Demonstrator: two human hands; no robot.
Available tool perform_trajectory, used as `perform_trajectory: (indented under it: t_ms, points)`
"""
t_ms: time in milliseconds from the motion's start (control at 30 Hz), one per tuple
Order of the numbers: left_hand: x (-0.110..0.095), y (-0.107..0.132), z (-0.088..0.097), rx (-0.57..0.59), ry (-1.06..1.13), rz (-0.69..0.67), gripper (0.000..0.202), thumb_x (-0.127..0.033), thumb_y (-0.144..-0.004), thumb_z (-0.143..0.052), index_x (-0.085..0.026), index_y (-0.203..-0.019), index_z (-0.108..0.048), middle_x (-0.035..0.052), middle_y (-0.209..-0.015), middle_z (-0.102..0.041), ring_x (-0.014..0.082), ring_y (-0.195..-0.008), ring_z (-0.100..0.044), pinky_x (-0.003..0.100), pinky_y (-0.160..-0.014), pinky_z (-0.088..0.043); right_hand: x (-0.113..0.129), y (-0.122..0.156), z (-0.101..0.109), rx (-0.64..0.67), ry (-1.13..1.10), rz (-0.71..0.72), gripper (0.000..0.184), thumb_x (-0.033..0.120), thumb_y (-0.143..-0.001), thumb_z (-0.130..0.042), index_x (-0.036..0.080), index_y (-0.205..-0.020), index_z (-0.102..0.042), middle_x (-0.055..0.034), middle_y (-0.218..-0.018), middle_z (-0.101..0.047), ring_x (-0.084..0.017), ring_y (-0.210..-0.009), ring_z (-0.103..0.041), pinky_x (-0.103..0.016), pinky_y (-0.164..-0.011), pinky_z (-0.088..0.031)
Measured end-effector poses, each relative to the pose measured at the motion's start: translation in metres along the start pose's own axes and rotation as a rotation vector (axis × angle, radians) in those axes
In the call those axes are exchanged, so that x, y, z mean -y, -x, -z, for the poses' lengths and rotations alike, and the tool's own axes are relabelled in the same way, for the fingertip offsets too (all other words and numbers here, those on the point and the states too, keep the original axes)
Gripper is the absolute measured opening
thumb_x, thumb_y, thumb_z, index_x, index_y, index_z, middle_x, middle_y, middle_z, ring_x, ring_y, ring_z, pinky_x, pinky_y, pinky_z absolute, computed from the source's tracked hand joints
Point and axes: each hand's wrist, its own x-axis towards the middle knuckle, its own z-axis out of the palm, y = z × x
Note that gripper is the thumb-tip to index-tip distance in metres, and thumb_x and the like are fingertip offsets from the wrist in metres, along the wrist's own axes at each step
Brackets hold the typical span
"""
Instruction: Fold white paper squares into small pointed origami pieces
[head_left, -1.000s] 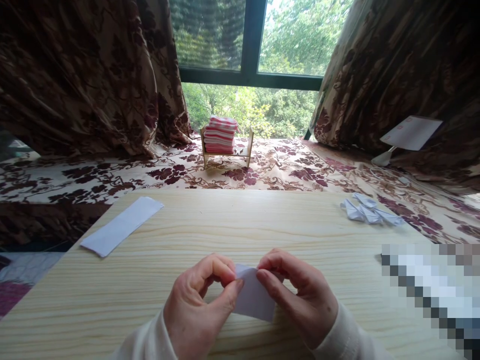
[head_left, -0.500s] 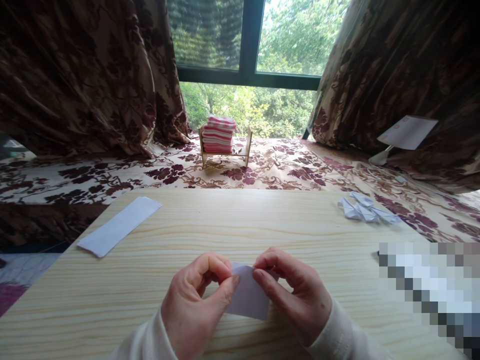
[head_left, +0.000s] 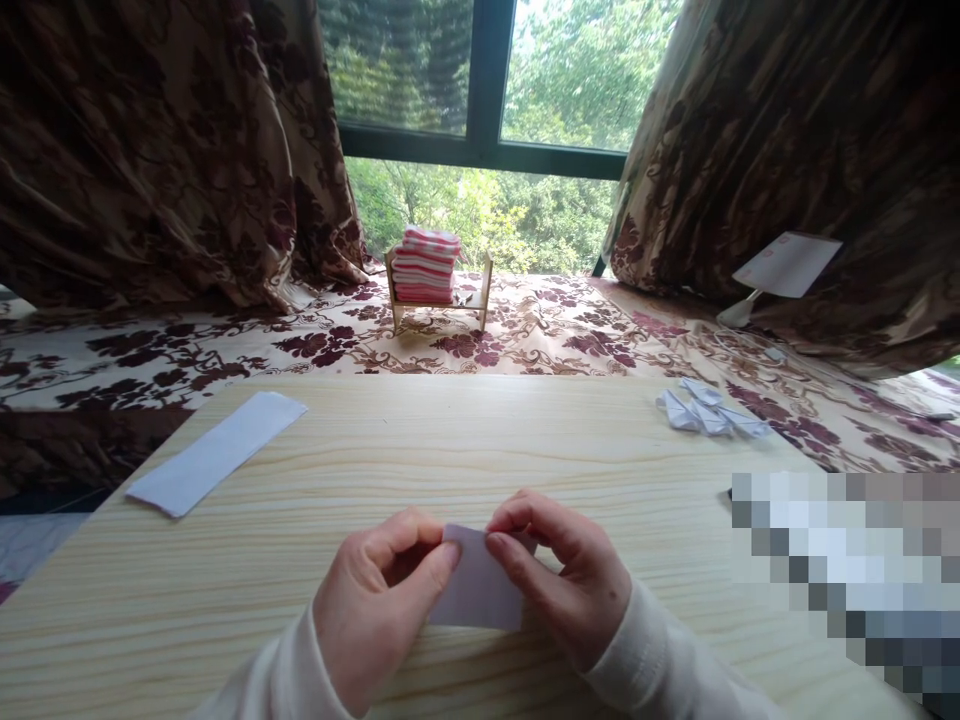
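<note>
A small piece of white paper (head_left: 480, 590) is held up between my two hands, above the near part of the wooden table (head_left: 360, 450). My left hand (head_left: 382, 595) pinches its upper left corner between thumb and forefinger. On the other side my right hand (head_left: 566, 575) grips the top edge toward the right, thumb in front. Part of the paper's right side is hidden behind the right fingers.
A stack of long white paper strips (head_left: 217, 455) lies at the table's left. Several folded white paper pieces (head_left: 709, 410) sit at the back right. Behind the table, a small wooden rack (head_left: 484, 290) carries striped cloths (head_left: 426, 265); a white lamp (head_left: 787, 265) stands right. A pixelated patch covers the right edge.
The whole view has shifted slightly, so things appear a little further left. Both hands keep their pinch on the paper, whose top left corner now shows flatter and squarer.
</note>
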Motion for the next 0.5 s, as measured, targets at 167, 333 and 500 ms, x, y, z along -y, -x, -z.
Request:
perform_trajectory:
  t_ms: [167, 333, 500]
  points:
    - [0.0018, 0.0003, 0.0012, 0.004, -0.071, -0.053, 0.018, -0.030, -0.072, -0.056, -0.016, -0.069, -0.065, 0.0003, -0.060, -0.055, 0.0104, -0.056, -0.049, 0.018, -0.049, -0.039, 0.0002, 0.0004, -0.0003, -0.010, -0.006, -0.020, 0.008, 0.017, -0.076, -0.052, 0.016, -0.070, -0.057, 0.0009, -0.062, -0.054, -0.009, -0.057, -0.048, -0.020, -0.054, -0.040]
    - [0.0039, 0.0010, 0.0000, 0.001, -0.108, -0.081, 0.019, -0.032, -0.072, -0.055, -0.016, -0.070, -0.065, 0.0013, -0.064, -0.055, 0.0125, -0.061, -0.050, 0.020, -0.054, -0.040, -0.0010, 0.0003, 0.0001, -0.002, -0.004, -0.074, 0.008, 0.019, -0.075, -0.052, 0.016, -0.070, -0.057, 0.0013, -0.061, -0.054, -0.009, -0.055, -0.048, -0.019, -0.053, -0.040]
    - [0.0038, 0.0024, -0.0029, -0.065, -0.096, -0.080, 0.017, -0.030, -0.070, -0.057, -0.016, -0.061, -0.059, -0.0024, -0.055, -0.047, 0.0086, -0.052, -0.042, 0.018, -0.047, -0.033, -0.0022, 0.0007, -0.0020, -0.006, -0.037, -0.148, 0.009, 0.022, -0.074, -0.053, 0.015, -0.070, -0.058, 0.0008, -0.061, -0.054, -0.009, -0.056, -0.047, -0.019, -0.052, -0.039]
